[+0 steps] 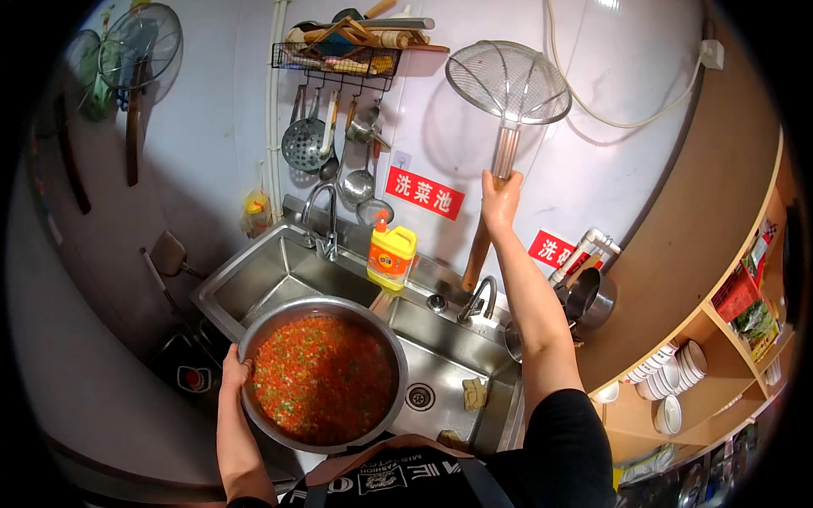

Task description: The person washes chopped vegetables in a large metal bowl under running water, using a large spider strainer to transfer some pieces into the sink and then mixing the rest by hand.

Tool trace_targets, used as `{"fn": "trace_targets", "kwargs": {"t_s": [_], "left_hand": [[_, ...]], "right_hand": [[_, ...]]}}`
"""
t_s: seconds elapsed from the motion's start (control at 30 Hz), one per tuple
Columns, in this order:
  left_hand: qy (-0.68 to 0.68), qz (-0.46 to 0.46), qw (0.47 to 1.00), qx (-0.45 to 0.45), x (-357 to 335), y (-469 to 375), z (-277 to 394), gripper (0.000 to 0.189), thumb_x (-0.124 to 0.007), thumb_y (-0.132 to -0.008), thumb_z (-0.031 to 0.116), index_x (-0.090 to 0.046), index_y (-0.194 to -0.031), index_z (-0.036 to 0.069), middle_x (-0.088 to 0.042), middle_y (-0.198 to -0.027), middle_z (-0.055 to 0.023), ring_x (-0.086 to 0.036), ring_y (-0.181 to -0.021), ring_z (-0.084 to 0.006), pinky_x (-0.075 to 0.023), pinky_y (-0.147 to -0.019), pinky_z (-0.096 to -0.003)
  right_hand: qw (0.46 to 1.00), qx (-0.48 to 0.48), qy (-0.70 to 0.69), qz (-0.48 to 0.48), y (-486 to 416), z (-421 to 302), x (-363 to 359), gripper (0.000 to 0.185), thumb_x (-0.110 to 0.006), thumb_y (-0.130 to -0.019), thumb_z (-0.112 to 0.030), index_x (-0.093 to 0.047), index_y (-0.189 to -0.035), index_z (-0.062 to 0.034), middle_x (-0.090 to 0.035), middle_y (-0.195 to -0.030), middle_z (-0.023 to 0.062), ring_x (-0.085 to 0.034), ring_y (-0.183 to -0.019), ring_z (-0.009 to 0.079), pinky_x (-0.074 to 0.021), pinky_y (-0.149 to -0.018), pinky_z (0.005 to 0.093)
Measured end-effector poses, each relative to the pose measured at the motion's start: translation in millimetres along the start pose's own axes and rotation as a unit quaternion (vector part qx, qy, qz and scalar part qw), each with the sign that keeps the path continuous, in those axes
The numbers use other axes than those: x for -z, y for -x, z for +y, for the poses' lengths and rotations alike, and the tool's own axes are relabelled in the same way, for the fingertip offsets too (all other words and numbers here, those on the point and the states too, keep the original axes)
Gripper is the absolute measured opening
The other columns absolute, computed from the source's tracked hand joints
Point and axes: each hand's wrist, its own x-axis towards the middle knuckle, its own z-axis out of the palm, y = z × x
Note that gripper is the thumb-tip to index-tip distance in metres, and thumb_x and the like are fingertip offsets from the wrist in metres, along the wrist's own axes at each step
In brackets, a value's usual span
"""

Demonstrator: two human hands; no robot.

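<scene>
My left hand (236, 369) grips the left rim of a large round metal basin (399, 355) in front of my body, over the near part of the sink. Chopped red and green vegetables (298, 374) fill the basin, and its right side lies in shadow. Up by the wall, my right hand (500, 202) is closed around the wooden handle of a big wire-mesh strainer (508, 79). The strainer's mesh bowl points upward, and the handle's lower end hangs below my fist.
Beneath is a double stainless-steel sink (438, 355) with two faucets; a cloth (474, 394) lies in its right bowl. A yellow detergent jug (390, 254) stands between the bowls. Ladles and a skimmer (305, 145) hang under a wire rack (336, 60). White bowls (668, 414) sit on right-hand shelves.
</scene>
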Motion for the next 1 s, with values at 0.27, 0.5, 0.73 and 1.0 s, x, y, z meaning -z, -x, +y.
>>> {"fn": "trace_targets", "kwargs": {"t_s": [0.27,0.5,0.73,1.0], "left_hand": [[-0.032,-0.003,0.999,-0.036,0,4,8,0.036,-0.058,-0.077,0.004,-0.049,-0.111,0.002,-0.061,-0.098,-0.0210,-0.058,-0.095,-0.0351,-0.0439,-0.080,-0.0385],[0.017,-0.006,1.000,-0.020,1,2,3,0.038,-0.059,-0.076,0.005,-0.048,-0.113,0.003,-0.061,-0.098,-0.0204,-0.059,-0.094,-0.0327,-0.0437,-0.080,-0.0360],[0.000,0.003,1.000,-0.002,0,-3,-5,0.038,-0.059,-0.077,0.003,-0.047,-0.113,0.002,-0.061,-0.099,-0.0204,-0.059,-0.094,-0.0324,-0.0437,-0.079,-0.0355],[0.006,-0.011,1.000,0.017,-5,3,19,0.029,-0.052,-0.083,0.000,-0.048,-0.112,0.003,-0.060,-0.097,-0.0157,-0.058,-0.091,-0.0282,-0.0436,-0.079,-0.0331]], "right_hand": [[1.000,-0.009,0.006,-0.013,8,15,-6,0.043,-0.064,-0.082,-0.027,-0.040,-0.099,0.0042,-0.056,-0.085,0.0232,-0.057,-0.080,0.0364,-0.0437,-0.074,0.0418],[0.997,-0.035,-0.062,-0.017,-2,-15,-7,0.042,-0.064,-0.082,-0.025,-0.041,-0.101,0.0046,-0.057,-0.086,0.0216,-0.058,-0.082,0.0328,-0.0444,-0.075,0.0409],[0.988,-0.070,-0.138,-0.019,12,-51,14,0.044,-0.064,-0.079,-0.020,-0.039,-0.106,0.0031,-0.055,-0.074,0.0110,-0.054,-0.053,0.0148,-0.0452,-0.047,0.0290],[0.999,0.016,-0.024,0.045,14,1,54,0.045,-0.066,-0.075,-0.019,-0.041,-0.105,0.0033,-0.057,-0.076,0.0137,-0.056,-0.058,0.0175,-0.0475,-0.053,0.0323]]}}
